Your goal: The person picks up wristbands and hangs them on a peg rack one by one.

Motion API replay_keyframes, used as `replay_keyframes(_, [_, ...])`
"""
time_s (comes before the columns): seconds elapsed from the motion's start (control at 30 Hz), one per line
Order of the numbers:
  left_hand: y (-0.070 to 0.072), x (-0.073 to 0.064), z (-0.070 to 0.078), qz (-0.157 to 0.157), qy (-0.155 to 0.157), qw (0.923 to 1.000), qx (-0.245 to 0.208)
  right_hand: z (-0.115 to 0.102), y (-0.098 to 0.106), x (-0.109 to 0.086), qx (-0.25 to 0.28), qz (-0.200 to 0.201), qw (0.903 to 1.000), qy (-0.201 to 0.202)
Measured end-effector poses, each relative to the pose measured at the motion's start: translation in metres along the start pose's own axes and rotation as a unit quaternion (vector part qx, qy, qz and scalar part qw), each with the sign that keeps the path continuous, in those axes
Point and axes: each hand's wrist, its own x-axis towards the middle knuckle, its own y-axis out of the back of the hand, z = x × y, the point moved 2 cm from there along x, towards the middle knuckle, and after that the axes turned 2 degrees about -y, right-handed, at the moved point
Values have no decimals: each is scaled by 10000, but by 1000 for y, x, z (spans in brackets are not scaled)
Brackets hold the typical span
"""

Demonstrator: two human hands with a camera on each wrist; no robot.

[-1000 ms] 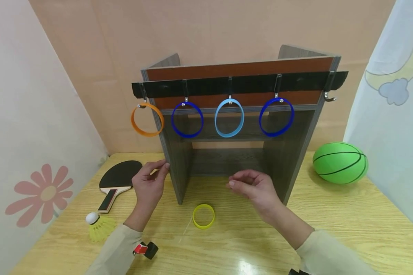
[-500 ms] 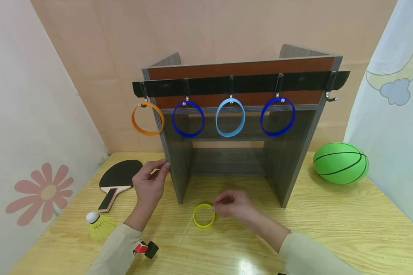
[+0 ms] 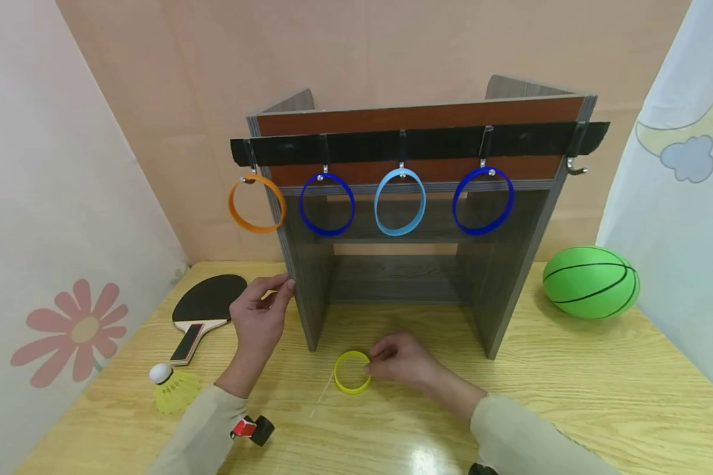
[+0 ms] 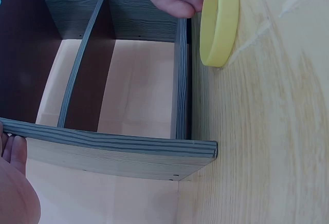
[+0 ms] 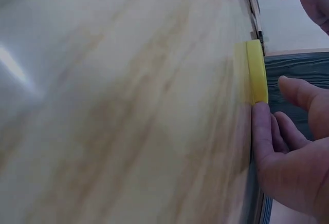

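A yellow wristband [image 3: 352,373] lies on the wooden table in front of a grey wooden shelf [image 3: 401,280]. My right hand [image 3: 404,359] is at the band's right side. In the right wrist view a fingertip [image 5: 261,112] touches the band's edge, while the thumb stands apart from it. My left hand [image 3: 260,310] pinches the front edge of the shelf's left side panel [image 3: 302,297]. Along the shelf's black strip [image 3: 440,145], small hooks carry an orange wristband [image 3: 257,204], two dark blue ones and a light blue one [image 3: 400,202]. The far-right hook [image 3: 576,167] holds nothing.
On the left lie a black table tennis bat [image 3: 209,300] and a yellow shuttlecock [image 3: 177,392] with a white tip. A green ball [image 3: 591,282] with black lines sits right of the shelf. Fabric backdrops surround the table.
My right hand has come down and leftward from in front of the shelf to the yellow wristband. The left hand has kept its grip on the shelf panel. The head view has shifted slightly.
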Motion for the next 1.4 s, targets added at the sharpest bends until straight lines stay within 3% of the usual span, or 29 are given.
replay_keyframes(0.17, [1,0,1,50,18,10000,-24,-1,-2,3,-33,-105,9999,-104])
replay_keyframes(0.47, [0,-1,0,49,126,9999,14,-3,-6,8,-801,59,9968,34])
replay_keyframes(0.97, [-1,-1,0,68,125,9999,-93,-3,-9,8,-1141,145,9932,153])
replay_keyframes(1.4, [-1,-2,2,75,83,9998,-151,1,4,-2,-392,-656,9970,157])
